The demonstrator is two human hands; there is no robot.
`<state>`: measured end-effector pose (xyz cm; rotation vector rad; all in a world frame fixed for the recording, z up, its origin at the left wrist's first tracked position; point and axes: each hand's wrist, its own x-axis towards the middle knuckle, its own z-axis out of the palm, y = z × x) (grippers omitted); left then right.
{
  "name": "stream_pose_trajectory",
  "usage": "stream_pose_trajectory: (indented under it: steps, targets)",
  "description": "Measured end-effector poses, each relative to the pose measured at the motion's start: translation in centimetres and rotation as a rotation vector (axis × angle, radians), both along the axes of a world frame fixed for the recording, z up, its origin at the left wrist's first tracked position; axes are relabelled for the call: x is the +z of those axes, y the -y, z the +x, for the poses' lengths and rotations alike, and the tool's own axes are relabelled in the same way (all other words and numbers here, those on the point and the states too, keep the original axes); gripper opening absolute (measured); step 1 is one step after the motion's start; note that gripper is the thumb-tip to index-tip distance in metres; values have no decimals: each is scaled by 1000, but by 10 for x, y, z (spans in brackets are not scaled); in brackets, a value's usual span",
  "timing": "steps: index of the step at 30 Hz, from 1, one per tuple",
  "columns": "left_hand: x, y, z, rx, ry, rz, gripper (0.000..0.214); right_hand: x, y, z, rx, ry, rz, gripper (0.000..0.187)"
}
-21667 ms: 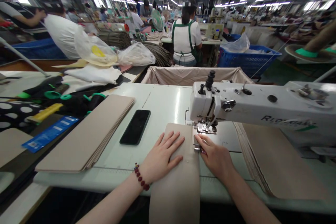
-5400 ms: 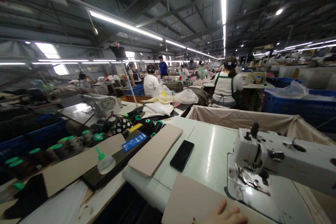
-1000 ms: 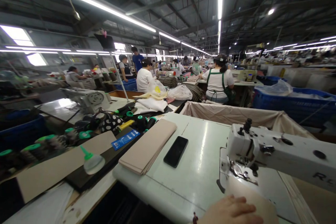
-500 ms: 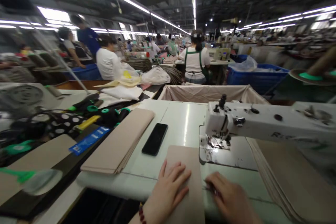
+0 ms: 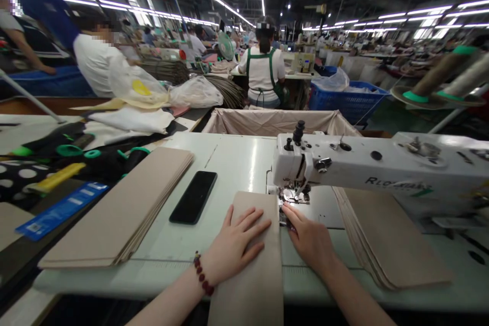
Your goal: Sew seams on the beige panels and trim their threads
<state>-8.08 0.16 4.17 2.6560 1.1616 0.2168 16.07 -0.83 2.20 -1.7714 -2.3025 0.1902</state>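
Now my left hand (image 5: pixel 237 240) lies spread on a beige strip (image 5: pixel 248 275), its far end at the presser foot (image 5: pixel 292 196); my right hand (image 5: pixel 307 237) presses its edge, pinch unclear. Stacked strips (image 5: pixel 118 204) lie left, more (image 5: pixel 389 239) right.

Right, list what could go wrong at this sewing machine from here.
The right hand sits close beside the needle and presser foot, so fingertips could get caught. The beige strip hangs over the table's front edge and might drag askew under the left hand.
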Motion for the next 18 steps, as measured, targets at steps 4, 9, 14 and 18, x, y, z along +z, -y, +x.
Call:
stream_pose_trajectory:
  steps: [4, 9, 14, 18]
  targets:
    - [1, -6, 9, -15, 24, -18, 49, -1, 0, -1, -12, -41, 19, 60]
    - [-1, -7, 12, -10, 43, -28, 50, -1, -1, -2, 2, -44, 19, 63]
    - [-1, -7, 11, 10, 48, -42, 51, -2, -1, -1, 4, -27, 13, 64]
    - [1, -6, 10, 15, 45, -47, 51, -3, -1, 0, 12, -34, 16, 64]
